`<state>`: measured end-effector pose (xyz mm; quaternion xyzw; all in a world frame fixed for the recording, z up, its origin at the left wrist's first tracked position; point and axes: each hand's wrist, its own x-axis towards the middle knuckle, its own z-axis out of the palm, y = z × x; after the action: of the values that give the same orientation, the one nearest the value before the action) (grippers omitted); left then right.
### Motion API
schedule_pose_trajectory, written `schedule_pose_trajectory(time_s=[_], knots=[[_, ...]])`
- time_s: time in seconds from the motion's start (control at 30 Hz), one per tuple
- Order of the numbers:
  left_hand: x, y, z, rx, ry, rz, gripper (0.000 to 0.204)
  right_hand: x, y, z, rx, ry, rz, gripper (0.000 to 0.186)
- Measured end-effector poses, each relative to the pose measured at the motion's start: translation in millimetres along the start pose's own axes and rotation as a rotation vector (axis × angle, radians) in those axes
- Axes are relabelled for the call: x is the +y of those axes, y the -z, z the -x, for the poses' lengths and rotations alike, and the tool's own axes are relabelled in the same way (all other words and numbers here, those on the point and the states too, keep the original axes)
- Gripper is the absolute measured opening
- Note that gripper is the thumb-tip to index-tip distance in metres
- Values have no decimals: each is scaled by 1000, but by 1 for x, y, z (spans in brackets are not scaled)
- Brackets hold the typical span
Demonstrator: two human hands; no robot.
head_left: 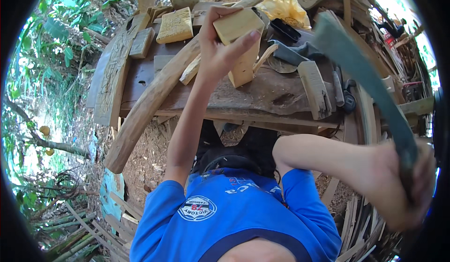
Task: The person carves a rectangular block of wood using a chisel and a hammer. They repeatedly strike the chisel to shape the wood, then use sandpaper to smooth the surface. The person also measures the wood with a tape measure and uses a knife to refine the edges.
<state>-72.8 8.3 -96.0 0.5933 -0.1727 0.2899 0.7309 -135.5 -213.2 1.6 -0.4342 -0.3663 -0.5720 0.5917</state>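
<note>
Shirt (243, 224) of bright blue, worn by the person, fills the bottom of the view, seen from above. On the right, the right hand (398, 182) is raised at the end of a bent arm, blurred, its fingers wrapped around the lower end of a long, dark grey-green blade (358, 65). The blade slants up and to the left, its tip apart from the wood. Beyond the shirt, a brown wooden workbench (267, 95) crosses the view, a thick rounded pole (147, 105) lying over its edge at left. The left hand (219, 51) is clamped on the top of a pale wooden block (244, 63) standing upright on the bench, thumb on the near side. Right of the block lie grey cloth (290, 52) and a rough wood piece (313, 84). Farther back are a squarish yellow block (176, 26), a black case (285, 29) and a crumpled yellow plastic bag (287, 10). Green leaves (58, 25) grow at far left.
</note>
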Motion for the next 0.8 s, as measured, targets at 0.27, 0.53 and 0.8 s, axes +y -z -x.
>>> schedule_pose_trajectory(time_s=[0.27,0.53,0.8], knots=[[-10,-3,-7,8,54,90,48,58,-67,111,115,-564,39,23],[-30,28,-27,-412,147,517,48,89,20,97,308,-812,-545,23],[-19,2,-1,-108,61,144,55,23,7,45,97,-207,-119,16]])
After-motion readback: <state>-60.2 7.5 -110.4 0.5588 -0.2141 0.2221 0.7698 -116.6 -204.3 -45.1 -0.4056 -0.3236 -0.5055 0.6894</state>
